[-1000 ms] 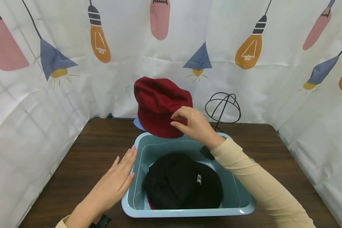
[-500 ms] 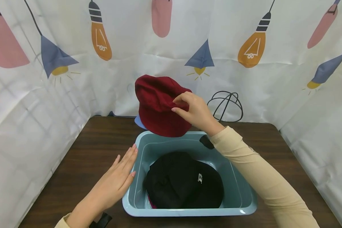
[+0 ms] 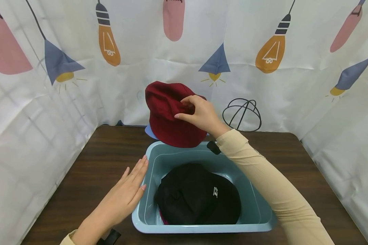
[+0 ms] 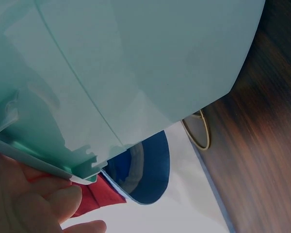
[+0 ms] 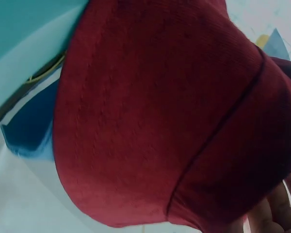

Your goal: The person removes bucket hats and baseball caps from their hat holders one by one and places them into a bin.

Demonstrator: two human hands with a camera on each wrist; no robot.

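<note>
A dark red cap (image 3: 174, 117) stands above the far rim of a light blue plastic basin (image 3: 202, 228). Just in front of its crown is my right hand (image 3: 200, 114), thumb and forefinger curved and apart; whether the fingertips touch the cloth I cannot tell. In the right wrist view, the cap's brim (image 5: 121, 121) fills the middle, with some fingers (image 5: 276, 208) beside the crown at lower right. My left hand (image 3: 122, 194) lies along the basin's left rim, fingers straight. Inside the basin lies a black cap (image 3: 196, 195) with a small white emblem, over something pink.
Behind the red cap a blue cap (image 3: 151, 132) partly shows; its brim (image 4: 153, 170) appears in the left wrist view. A black wire hat stand (image 3: 242, 114) rises at the back right. The dark wooden table (image 3: 104, 163) ends at a printed white curtain (image 3: 125, 85).
My right hand has moved up and slightly left across the front of the red cap. The left hand, basin and caps have stayed put.
</note>
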